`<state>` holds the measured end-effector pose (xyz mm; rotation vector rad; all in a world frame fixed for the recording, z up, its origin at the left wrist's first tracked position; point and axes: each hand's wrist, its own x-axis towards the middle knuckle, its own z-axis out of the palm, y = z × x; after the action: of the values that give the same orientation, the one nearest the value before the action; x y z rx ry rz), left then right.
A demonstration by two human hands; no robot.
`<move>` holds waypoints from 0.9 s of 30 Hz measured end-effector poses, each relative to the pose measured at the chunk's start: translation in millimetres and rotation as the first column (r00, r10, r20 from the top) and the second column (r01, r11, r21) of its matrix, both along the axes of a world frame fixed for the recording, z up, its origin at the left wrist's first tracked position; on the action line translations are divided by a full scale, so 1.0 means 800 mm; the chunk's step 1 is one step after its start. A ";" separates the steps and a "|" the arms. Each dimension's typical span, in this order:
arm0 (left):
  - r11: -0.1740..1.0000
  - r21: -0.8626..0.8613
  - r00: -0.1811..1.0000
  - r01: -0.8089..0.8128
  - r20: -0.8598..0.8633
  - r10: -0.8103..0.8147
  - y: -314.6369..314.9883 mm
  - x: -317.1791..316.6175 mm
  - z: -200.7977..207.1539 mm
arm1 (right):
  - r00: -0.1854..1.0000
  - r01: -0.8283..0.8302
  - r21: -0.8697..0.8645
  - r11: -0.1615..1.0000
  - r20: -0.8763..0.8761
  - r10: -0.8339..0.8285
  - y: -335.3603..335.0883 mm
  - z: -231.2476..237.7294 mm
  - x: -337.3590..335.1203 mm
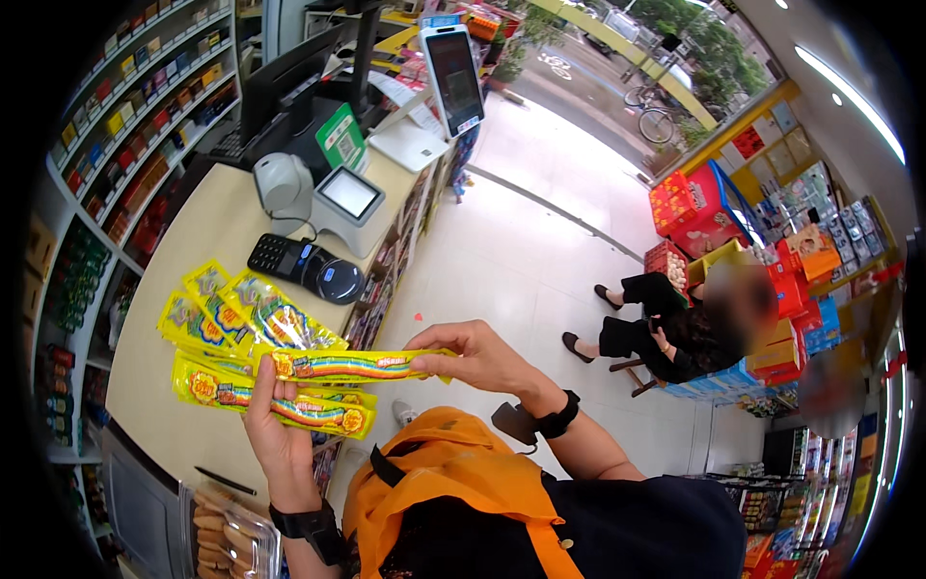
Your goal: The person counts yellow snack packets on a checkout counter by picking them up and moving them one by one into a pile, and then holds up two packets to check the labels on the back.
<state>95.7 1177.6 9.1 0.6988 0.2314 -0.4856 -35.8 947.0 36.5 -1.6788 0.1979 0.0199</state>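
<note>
A long, narrow yellow candy packet point(347, 365) with a rainbow stripe stretches between my hands. My right hand point(473, 354) pinches its right end between thumb and fingers. My left hand point(278, 425) closes around its left part, with the thumb up against the wrapper. Just below lies a similar yellow packet point(328, 413), partly behind my left fingers; whether they grip it too is unclear. More yellow candy packets point(275, 314) spread over the counter point(145, 372) beyond my left hand, some of them overlapping.
A black card terminal point(307, 267), a white scanner point(283, 183) and a small-screen device point(349, 198) stand farther along the counter. A pen point(225, 480) and a clear box of brown food point(227, 536) lie near my left wrist. At right, a person point(666, 314) sits by stacked boxes.
</note>
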 end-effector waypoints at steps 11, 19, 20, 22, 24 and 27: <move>0.973 -0.135 0.982 0.185 0.058 -0.178 -0.021 -0.015 0.001 | 0.993 0.042 -0.010 0.999 -0.106 -0.043 0.023 0.018 -0.014; 0.987 -0.038 0.987 0.155 -0.037 -0.157 -0.046 -0.031 0.012 | 0.989 0.047 -0.088 0.995 0.147 -0.034 0.055 0.010 0.007; 0.960 -0.134 0.969 0.246 0.016 -0.246 -0.041 -0.024 -0.017 | 0.976 0.056 -0.171 0.984 0.216 -0.017 0.054 0.006 0.008; 0.958 -0.085 0.962 0.275 0.021 -0.274 -0.044 -0.015 -0.026 | 0.994 0.064 0.082 0.995 0.086 -0.071 0.057 0.013 0.013; 0.950 -0.062 0.951 0.305 -0.019 -0.307 -0.053 -0.017 -0.017 | 0.992 0.121 0.082 0.989 0.026 -0.124 0.055 0.008 0.008; 0.954 -0.003 0.954 0.299 0.006 -0.299 -0.045 -0.017 0.001 | 0.988 0.130 0.085 0.988 0.067 -0.136 0.058 -0.011 0.011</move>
<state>82.3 1142.0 10.1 0.7354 0.1189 -0.7732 -27.2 993.4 27.6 -1.5808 0.2507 -0.1317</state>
